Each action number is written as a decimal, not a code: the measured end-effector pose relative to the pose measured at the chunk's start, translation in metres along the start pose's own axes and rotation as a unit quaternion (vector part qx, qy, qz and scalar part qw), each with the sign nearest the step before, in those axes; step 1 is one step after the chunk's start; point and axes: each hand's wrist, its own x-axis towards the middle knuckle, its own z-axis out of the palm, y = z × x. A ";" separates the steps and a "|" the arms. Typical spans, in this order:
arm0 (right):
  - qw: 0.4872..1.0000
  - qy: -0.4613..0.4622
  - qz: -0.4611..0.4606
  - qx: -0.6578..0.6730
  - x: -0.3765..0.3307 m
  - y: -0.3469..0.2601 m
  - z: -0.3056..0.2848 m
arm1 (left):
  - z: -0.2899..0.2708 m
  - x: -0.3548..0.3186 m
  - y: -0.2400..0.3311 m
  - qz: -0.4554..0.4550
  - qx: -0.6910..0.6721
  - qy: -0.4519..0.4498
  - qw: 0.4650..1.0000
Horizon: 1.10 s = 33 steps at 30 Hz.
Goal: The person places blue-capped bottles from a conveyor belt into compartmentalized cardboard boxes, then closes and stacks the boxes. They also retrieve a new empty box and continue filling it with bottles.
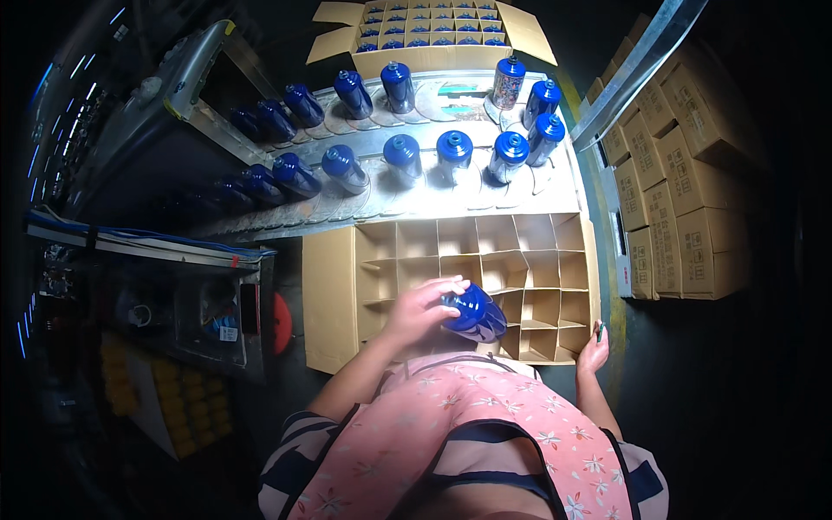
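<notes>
Blue bottle (482, 319) in the left hand (420, 312), fingers and thumb closed round its neck end. Bottle lies to the right of that hand, tilted, neck toward upper left, base toward lower right, over the near part of an open carton (329, 299). Glossy; deep blue at the shoulder, paler, streaked with reflections lower down.

Left forearm comes up from below, angled inward across the carton's near edge. Right hand (593, 351) well apart from the bottle, low at the carton's right side, fingers upward; a small dark green object (600, 332) shows at the fingers, too small to name. Cannot tell how firmly that hand is closed.

Carton: brown cardboard, divided into cells by dividers (459, 238), left flap folded out. Beyond it, a pale, brightly lit conveyor (468, 195) with two rows of upright blue bottles (454, 149), one patterned bottle (509, 87) near the right end. Farther off, a second carton (416, 59), its cells filled with blue-topped bottles. Stacked closed boxes (672, 186) stand to the right.
</notes>
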 end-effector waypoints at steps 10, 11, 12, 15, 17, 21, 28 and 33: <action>0.955 -0.063 0.018 0.291 0.054 -0.091 0.004 | -0.119 -0.015 0.016 0.034 -0.011 0.284 0.958; 0.946 -0.115 -0.006 0.304 0.065 -0.128 0.009 | -0.123 -0.019 0.017 0.022 0.012 0.307 0.951; 0.931 -0.158 -0.028 0.328 0.073 -0.168 0.020 | -0.128 -0.022 0.017 0.036 0.025 0.315 0.948; 0.889 -0.299 -0.165 0.305 0.060 -0.284 0.078 | -0.151 -0.032 0.019 0.037 0.056 0.390 0.918; 0.870 -0.394 -0.128 0.269 0.032 -0.353 0.128 | -0.166 -0.037 0.020 0.027 0.055 0.425 0.903; 0.825 -0.425 -0.268 0.259 -0.004 -0.466 0.210 | -0.187 -0.049 0.021 0.027 0.051 0.472 0.880; 0.870 -0.381 -0.300 0.084 0.017 -0.495 0.257 | -0.190 -0.034 0.024 -0.017 0.052 0.481 0.875; 0.849 -0.340 -0.384 0.128 0.043 -0.484 0.258 | -0.181 0.004 0.028 0.013 0.060 0.457 0.887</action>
